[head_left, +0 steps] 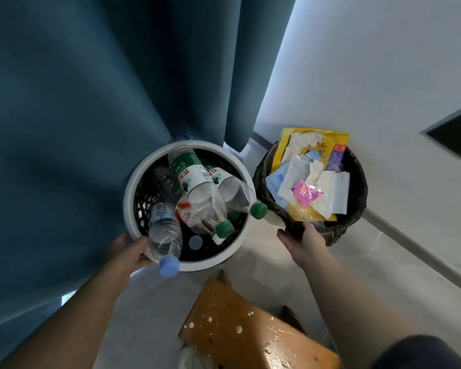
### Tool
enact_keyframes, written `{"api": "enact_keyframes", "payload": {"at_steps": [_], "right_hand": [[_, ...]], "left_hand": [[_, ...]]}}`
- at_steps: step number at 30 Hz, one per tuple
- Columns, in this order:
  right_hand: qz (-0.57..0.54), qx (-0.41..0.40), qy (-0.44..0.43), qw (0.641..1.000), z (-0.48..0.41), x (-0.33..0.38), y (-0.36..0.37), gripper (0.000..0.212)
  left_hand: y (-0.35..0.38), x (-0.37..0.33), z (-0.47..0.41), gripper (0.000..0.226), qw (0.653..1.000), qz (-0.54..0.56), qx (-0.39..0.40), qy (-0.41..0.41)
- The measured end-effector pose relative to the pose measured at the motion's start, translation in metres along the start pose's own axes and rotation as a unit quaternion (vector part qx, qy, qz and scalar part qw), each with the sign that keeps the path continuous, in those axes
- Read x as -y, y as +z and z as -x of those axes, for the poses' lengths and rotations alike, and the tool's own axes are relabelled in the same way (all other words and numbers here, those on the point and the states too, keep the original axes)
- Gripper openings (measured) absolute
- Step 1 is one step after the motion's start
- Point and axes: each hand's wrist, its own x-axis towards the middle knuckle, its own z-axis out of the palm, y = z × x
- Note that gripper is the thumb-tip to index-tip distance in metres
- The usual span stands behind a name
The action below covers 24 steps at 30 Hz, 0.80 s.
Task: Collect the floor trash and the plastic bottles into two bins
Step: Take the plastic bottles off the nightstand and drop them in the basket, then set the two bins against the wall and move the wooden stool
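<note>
Clear plastic bottles (197,193) fill the white-rimmed mesh bin (129,187), wrapper trash (317,182) the black-lined bin (358,182); left grip (128,251) and right grip (301,241) clasp their near rims, likely for carrying.

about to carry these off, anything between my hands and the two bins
Nothing visible. The left hand grips the white bin at its near rim, the right hand grips the black bin. A blue-capped bottle overhangs the rim beside the left hand.
</note>
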Motion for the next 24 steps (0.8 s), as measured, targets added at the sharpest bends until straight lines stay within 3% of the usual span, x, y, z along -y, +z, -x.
{"api": "enact_keyframes", "payload": {"at_steps": [7,11,24], "right_hand": [[-0.066,-0.089,-0.038,0.993,0.01,0.007,-0.021,0.043],[-0.102,-0.129,-0.033,0.986,0.018,0.015,-0.057,0.043],[-0.133,-0.173,-0.039,0.975,0.001,0.026,-0.128,0.045]], "left_hand": [[0.016,-0.011,0.004,0.009,1.0,0.014,-0.008,0.007],[0.043,-0.017,0.017,0.022,1.0,0.021,0.001,0.014],[0.165,-0.015,0.017,0.035,0.997,0.071,0.011,0.019]]}}
